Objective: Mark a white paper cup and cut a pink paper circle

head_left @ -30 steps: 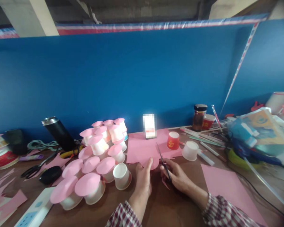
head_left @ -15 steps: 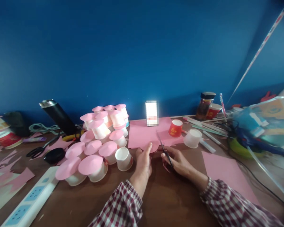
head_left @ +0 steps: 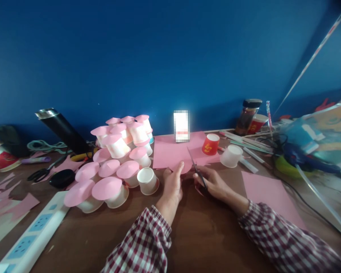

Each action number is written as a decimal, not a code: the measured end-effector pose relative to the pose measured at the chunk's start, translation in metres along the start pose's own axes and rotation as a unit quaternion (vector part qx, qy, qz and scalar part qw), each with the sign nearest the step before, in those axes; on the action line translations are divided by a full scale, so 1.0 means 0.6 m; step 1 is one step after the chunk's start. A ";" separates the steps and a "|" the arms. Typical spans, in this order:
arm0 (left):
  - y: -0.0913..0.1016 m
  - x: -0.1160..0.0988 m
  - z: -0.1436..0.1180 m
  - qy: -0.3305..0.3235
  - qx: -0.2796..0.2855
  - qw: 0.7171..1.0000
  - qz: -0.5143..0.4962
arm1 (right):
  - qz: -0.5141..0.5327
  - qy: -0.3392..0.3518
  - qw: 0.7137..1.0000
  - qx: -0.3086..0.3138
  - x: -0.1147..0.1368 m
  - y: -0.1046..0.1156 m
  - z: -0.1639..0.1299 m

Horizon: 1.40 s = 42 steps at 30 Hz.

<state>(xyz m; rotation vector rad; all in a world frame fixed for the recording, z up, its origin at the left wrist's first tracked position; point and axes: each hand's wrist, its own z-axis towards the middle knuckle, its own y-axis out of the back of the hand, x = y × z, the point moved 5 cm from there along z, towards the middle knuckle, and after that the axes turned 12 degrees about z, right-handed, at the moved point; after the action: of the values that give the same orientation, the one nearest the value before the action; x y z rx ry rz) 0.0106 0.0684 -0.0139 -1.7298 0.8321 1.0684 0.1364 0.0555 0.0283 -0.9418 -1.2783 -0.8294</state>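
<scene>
Between thumb and fingers, my left hand [head_left: 172,185] holds a pink paper piece [head_left: 185,166] with a rounded edge. My right hand [head_left: 214,184] grips a pair of scissors [head_left: 198,172], blades pointing up and away, just right of the paper piece. A narrow pink strip hangs under the right hand. Behind both hands, pink sheets [head_left: 170,150] lie on the table. A white paper cup [head_left: 147,181] stands left of my left hand. Beyond my right hand are a red cup [head_left: 210,144] turned upside down and a white cup [head_left: 231,156].
Several cups with pink cone tops [head_left: 108,189] crowd the left middle. Further left are a power strip [head_left: 35,231], a black flask [head_left: 65,131], other scissors [head_left: 39,173] and paper scraps. A pink sheet [head_left: 268,193], a jar [head_left: 247,117] and a glue gun [head_left: 307,161] are at right.
The camera view has tilted slightly, so the table things appear higher. Both hands keep nearly the same hold on the paper piece and the scissors.
</scene>
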 end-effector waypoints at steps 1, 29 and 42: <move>0.000 0.001 0.000 -0.001 0.001 1.000 0.001 | -0.003 0.000 1.000 -0.001 0.000 0.000 0.000; 0.006 0.002 0.001 0.021 -0.033 0.999 0.021 | -0.033 0.003 0.999 0.002 -0.003 0.004 -0.001; 0.003 0.002 -0.002 0.007 -0.007 1.000 0.008 | 0.001 -0.015 1.000 -0.011 -0.007 0.004 -0.001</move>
<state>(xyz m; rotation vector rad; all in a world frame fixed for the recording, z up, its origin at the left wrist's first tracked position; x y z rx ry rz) 0.0099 0.0668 -0.0151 -1.7461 0.8508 1.0772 0.1380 0.0560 0.0241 -0.9760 -1.2963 -0.8319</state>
